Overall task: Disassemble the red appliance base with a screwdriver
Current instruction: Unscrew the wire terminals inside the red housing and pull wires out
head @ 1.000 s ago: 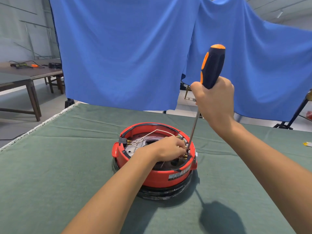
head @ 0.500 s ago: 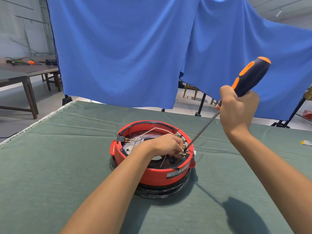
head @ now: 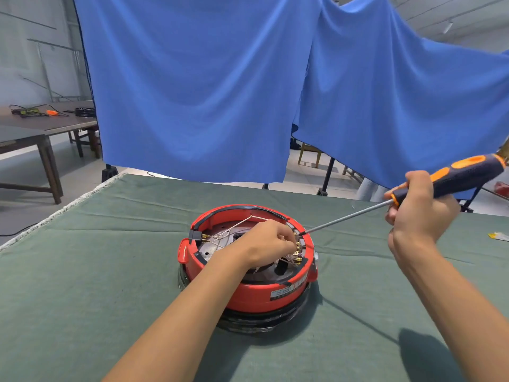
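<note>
The round red appliance base sits upside down in the middle of the green-covered table, its inside open with white wires and brass terminals showing. My left hand reaches into it, fingers curled at the brass terminals by the right inner rim; what they pinch is hidden. My right hand grips the black-and-orange handle of a long screwdriver, held low and tilted to the right. Its shaft slants down-left and the tip rests at the base's right rim.
A blue cloth hangs just behind the table's far edge. A wooden table with cables and tools stands at the far left. A small yellow scrap lies near the right edge.
My right hand has swung the screwdriver from nearly upright to a low slant, moving right and down; the tip has drawn back to the rim. My left hand stays at the terminals.
</note>
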`<state>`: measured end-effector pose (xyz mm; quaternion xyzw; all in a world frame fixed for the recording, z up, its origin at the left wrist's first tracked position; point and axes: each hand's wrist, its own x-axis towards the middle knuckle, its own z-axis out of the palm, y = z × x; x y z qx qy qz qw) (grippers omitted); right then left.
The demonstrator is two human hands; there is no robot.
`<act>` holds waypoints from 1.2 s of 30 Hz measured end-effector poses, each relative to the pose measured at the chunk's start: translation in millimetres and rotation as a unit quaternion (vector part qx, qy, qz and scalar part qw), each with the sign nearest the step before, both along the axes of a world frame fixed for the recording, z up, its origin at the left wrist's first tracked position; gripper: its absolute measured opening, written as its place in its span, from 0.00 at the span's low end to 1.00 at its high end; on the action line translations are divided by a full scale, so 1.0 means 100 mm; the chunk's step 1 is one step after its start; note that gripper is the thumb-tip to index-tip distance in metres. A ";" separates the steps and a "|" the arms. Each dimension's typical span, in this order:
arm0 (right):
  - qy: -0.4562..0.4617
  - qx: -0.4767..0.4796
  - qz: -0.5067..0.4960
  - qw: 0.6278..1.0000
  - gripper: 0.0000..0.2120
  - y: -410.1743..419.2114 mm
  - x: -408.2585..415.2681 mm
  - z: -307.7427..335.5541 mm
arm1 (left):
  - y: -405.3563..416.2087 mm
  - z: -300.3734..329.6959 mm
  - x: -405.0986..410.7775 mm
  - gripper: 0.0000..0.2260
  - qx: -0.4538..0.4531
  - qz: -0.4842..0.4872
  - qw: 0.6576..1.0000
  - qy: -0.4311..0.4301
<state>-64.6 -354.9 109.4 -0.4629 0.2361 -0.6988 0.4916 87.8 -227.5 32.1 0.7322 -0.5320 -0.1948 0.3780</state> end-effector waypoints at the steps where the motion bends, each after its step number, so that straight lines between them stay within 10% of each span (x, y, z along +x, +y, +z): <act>1: -0.004 0.002 -0.005 1.000 0.16 0.02 0.00 -0.06 | 0.00 0.01 -0.01 0.08 -0.003 0.009 1.000 -0.016; 14: 0.048 -0.080 -0.025 0.995 0.18 0.06 0.10 -0.07 | -0.15 0.18 0.02 0.01 0.032 0.076 0.995 -0.051; 25: 0.115 -0.175 -0.022 0.978 0.15 0.17 0.16 0.05 | -0.28 0.40 0.00 0.17 0.212 -0.024 0.958 -0.192; 36: 0.163 -0.208 -0.012 0.964 0.15 0.24 0.15 0.15 | -0.19 0.16 0.00 0.07 0.070 0.013 0.996 0.055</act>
